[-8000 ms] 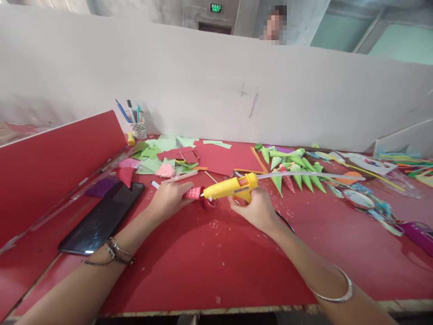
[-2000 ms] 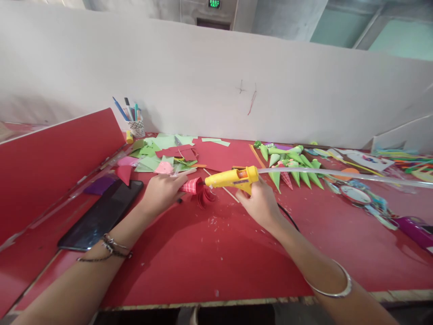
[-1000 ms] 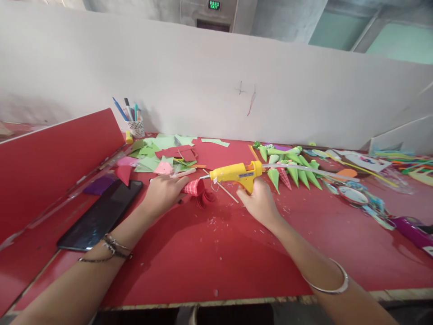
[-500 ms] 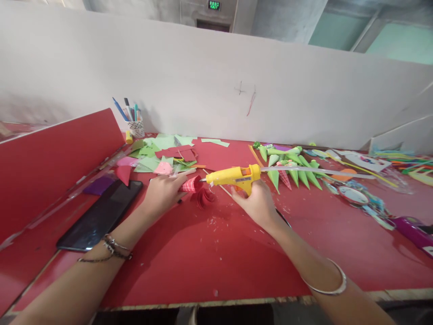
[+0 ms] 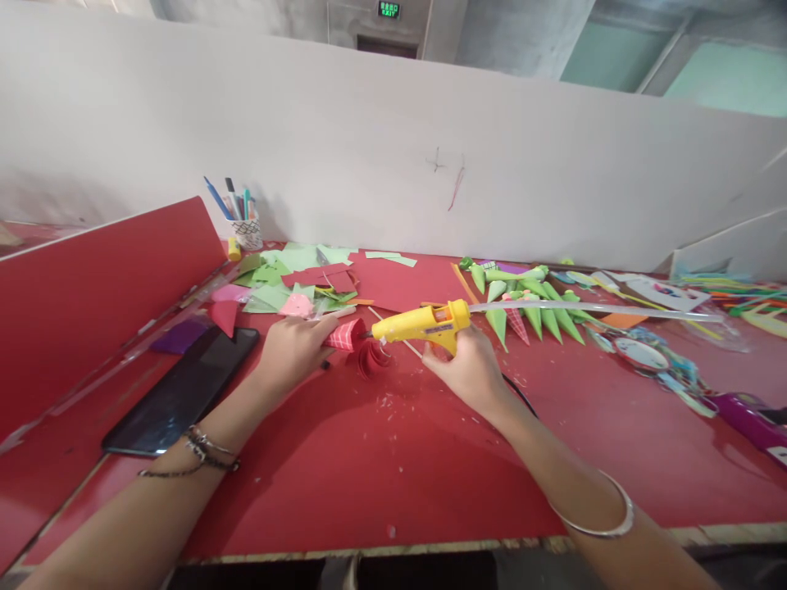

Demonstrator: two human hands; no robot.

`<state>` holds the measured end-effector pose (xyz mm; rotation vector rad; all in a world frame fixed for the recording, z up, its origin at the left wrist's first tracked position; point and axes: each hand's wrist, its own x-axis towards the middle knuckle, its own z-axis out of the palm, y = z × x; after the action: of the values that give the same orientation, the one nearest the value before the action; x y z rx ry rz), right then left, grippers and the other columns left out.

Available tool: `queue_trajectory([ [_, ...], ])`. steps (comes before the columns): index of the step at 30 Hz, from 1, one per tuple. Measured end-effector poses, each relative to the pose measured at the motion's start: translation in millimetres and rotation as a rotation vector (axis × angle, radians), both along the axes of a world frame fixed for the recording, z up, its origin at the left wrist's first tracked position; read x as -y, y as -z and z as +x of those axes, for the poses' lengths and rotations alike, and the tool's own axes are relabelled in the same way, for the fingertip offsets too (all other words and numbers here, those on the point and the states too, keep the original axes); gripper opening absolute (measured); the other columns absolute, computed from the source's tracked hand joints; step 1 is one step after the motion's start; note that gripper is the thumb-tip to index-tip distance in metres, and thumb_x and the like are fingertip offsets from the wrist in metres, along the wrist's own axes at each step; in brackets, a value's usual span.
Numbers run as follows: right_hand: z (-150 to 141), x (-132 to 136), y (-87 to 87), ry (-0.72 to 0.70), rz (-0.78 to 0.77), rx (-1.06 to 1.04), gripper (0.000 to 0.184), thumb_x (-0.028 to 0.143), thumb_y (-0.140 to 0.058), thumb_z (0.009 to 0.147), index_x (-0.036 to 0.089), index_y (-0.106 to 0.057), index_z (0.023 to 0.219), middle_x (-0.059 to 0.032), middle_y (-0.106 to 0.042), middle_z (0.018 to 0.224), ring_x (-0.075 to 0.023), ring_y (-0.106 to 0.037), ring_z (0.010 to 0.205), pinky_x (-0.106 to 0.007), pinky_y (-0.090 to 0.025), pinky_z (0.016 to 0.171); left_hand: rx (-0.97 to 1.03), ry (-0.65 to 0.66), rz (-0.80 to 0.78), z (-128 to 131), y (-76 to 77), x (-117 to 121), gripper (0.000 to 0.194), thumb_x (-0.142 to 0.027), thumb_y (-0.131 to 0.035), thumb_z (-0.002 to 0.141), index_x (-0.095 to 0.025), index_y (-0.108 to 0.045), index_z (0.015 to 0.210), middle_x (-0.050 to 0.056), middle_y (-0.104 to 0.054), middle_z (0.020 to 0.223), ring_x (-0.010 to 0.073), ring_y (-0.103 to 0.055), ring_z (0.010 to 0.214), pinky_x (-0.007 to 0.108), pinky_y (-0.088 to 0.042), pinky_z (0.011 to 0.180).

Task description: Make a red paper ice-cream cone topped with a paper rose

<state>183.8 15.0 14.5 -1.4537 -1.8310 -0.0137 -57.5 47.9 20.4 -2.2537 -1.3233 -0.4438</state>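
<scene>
My left hand (image 5: pixel 293 351) is closed around a red patterned paper cone (image 5: pixel 345 335), its wide mouth facing right. In my right hand (image 5: pixel 466 370) is a yellow hot glue gun (image 5: pixel 421 323), gripped by its handle, with a long clear glue stick (image 5: pixel 590 308) sticking out of the back. The gun's nozzle sits at the mouth of the cone; whether it touches the paper I cannot tell. A curled red paper strip (image 5: pixel 371 361) lies on the table just below the nozzle.
Green paper scraps (image 5: pixel 270 291) lie at the back left, near a pen cup (image 5: pixel 247 233). A black phone (image 5: pixel 184 393) rests beside my left forearm. Several green paper cones (image 5: pixel 547 315) are heaped beyond my right hand. A purple tool (image 5: pixel 750 422) lies at far right.
The glue gun's nozzle has moved slightly left and down, further into the mouth of the cone. The glue stick's tail has swung a little. My left hand has hardly moved.
</scene>
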Motion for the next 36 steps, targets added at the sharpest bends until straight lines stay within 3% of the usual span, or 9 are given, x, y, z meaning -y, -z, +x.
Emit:
queue_trajectory([
  [4,-1.3,0.4,1.0,-0.042,-0.047,0.009,0.026,0.023,-0.053,0.065,0.015,-0.057,0.089,-0.0066,-0.062,0.077,-0.0205,-0.059,0.070,-0.029,-0.046,0.058,0.015,0.004,-0.017,1.7,-0.3,1.2,0.022,-0.027,-0.046,0.076,-0.020,-0.064,0.087,0.004,-0.061,0.053,0.0197,-0.060,0.057,0.024,-0.030,0.047],
  [9,-5.7,3.0,-3.3,-0.113,-0.139,-0.091,0.012,0.021,-0.052,0.065,0.016,-0.056,0.076,-0.0031,-0.060,0.066,-0.0154,-0.057,0.058,-0.024,-0.043,0.052,0.012,-0.001,-0.067,2.1,0.0,0.8,0.024,-0.029,-0.046,0.076,-0.020,-0.063,0.090,0.005,-0.062,0.056,0.0211,-0.060,0.058,0.025,-0.031,0.047],
  [16,-4.6,3.2,-9.2,-0.031,-0.168,-0.162,0.008,0.022,-0.048,0.068,0.016,-0.053,0.069,-0.0004,-0.052,0.054,-0.0140,-0.052,0.052,-0.023,-0.037,0.046,-0.004,0.050,-0.070,1.7,1.5,0.6,0.040,-0.018,-0.046,0.070,-0.024,-0.058,0.107,0.002,-0.062,0.059,0.0188,-0.057,0.054,0.025,-0.032,0.049],
  [21,-1.6,0.3,-6.0,0.033,-0.154,-0.092,0.011,0.026,-0.049,0.069,0.016,-0.053,0.072,-0.0021,-0.054,0.059,-0.0152,-0.053,0.055,-0.024,-0.037,0.046,0.048,0.079,-0.011,-1.4,4.6,-0.9,0.030,-0.018,-0.045,0.072,-0.022,-0.063,0.095,0.002,-0.060,0.054,0.0178,-0.055,0.052,0.024,-0.031,0.048],
  [28,0.1,-0.6,-0.7,0.006,-0.089,0.000,0.013,0.026,-0.049,0.069,0.017,-0.054,0.077,-0.0044,-0.056,0.064,-0.0187,-0.056,0.063,-0.027,-0.042,0.051,0.073,0.044,-0.063,-1.1,2.5,-0.6,0.020,-0.023,-0.047,0.071,-0.019,-0.063,0.083,0.004,-0.059,0.056,0.0186,-0.057,0.057,0.023,-0.031,0.048],
  [33,2.9,-2.0,-1.0,-0.031,-0.084,0.015,0.018,0.029,-0.051,0.068,0.016,-0.056,0.080,-0.0043,-0.058,0.065,-0.0181,-0.057,0.061,-0.026,-0.042,0.051,0.029,-0.044,-0.124,-3.9,1.8,-2.7,0.018,-0.023,-0.046,0.073,-0.018,-0.061,0.081,0.006,-0.063,0.062,0.0209,-0.059,0.061,0.024,-0.032,0.050],
  [36,9.4,-7.4,-3.6,0.020,-0.077,-0.009,0.026,0.034,-0.054,0.068,0.015,-0.057,0.085,-0.0051,-0.060,0.066,-0.0184,-0.057,0.061,-0.026,-0.042,0.052,0.033,-0.105,-0.162,-6.8,2.3,-5.4,0.019,-0.029,-0.046,0.075,-0.018,-0.060,0.081,0.007,-0.065,0.066,0.0217,-0.060,0.062,0.025,-0.031,0.050],
])
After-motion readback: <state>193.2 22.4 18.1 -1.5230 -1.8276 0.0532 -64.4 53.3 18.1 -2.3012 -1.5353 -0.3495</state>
